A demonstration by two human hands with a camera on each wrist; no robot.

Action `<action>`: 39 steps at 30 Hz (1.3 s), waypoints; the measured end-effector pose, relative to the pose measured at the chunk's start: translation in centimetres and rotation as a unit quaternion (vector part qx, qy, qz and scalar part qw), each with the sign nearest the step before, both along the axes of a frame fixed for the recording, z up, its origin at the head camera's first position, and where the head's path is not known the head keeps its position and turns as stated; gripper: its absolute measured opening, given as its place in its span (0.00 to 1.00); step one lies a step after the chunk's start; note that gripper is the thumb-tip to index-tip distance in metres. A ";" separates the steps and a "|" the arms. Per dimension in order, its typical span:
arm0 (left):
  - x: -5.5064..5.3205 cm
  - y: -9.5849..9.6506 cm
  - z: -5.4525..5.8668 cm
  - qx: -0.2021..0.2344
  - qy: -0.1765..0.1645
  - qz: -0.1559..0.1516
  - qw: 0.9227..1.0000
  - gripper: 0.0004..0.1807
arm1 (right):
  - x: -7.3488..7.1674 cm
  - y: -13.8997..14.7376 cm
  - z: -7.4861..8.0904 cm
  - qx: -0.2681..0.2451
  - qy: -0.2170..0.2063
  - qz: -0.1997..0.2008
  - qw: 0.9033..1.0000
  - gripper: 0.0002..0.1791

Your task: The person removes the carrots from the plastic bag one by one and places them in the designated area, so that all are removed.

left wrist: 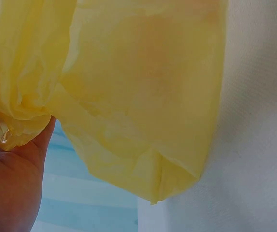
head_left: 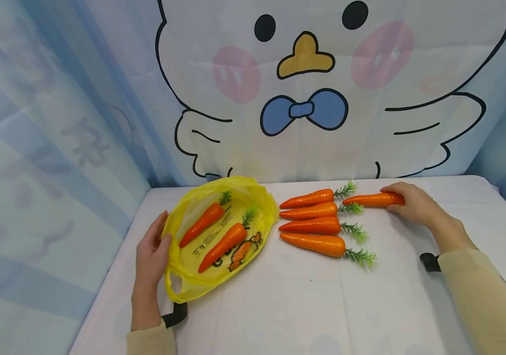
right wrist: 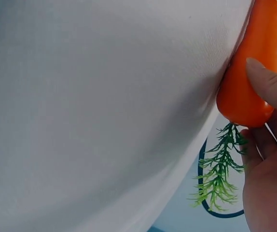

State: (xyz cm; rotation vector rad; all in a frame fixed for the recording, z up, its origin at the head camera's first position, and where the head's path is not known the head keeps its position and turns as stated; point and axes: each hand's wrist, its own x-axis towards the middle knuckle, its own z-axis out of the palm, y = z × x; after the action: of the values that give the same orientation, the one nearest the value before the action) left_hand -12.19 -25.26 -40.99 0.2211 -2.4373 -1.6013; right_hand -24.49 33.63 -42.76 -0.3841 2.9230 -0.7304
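My left hand (head_left: 151, 251) grips the left rim of a yellow plastic bag (head_left: 199, 291), thumb at the front; in the left wrist view the gathered plastic (left wrist: 22, 111) hides its fingers. Two orange carrots with green tops, an upper one (head_left: 202, 225) and a lower one (head_left: 223, 246), lie inside the open bag. At the far right of the table, my right hand (head_left: 421, 207) holds another carrot (head_left: 368, 199) by its thick end, tip pointing left. In the right wrist view the thumb presses on this carrot (right wrist: 254, 87), and its leafy top (right wrist: 220, 164) hangs beside the palm.
Several more carrots (head_left: 310, 225) lie in a column between the bag and my right hand, tips to the left. A white cloth (head_left: 279, 305) covers the table. Behind it hangs a curtain (head_left: 306, 153) with a cartoon print, and another curtain (head_left: 49, 197) stands along the left.
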 end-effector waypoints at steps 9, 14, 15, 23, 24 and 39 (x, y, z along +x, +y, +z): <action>0.0 0.0 0.1 -0.006 -0.007 0.003 1.000 0.30 | -0.1 0.0 0.1 0.008 -0.001 0.002 1.000 0.27; 0.0 0.0 0.1 -0.006 -0.010 0.004 1.000 0.31 | 0.0 0.1 0.2 -0.001 0.006 0.012 1.000 0.28; 0.0 0.0 0.1 -0.007 -0.011 0.004 1.000 0.31 | 0.0 0.2 0.2 -0.004 0.008 0.015 1.000 0.28; 0.0 0.1 0.2 -0.007 -0.010 0.006 1.000 0.31 | 0.4 0.2 0.5 -0.020 0.006 0.017 1.000 0.30; 0.0 0.1 0.2 -0.007 -0.010 0.006 1.000 0.31 | 0.5 0.2 0.5 -0.021 0.005 0.016 1.000 0.30; 0.1 0.0 0.2 -0.002 -0.003 0.000 1.000 0.31 | 0.8 -0.2 1.2 -0.038 0.029 0.016 0.999 0.29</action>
State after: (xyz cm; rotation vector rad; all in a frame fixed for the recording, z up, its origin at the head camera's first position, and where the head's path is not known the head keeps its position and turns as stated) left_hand -12.12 -25.22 -40.80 0.2267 -2.4448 -1.5983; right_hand -23.64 33.41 -41.53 -0.4671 2.9410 -0.8425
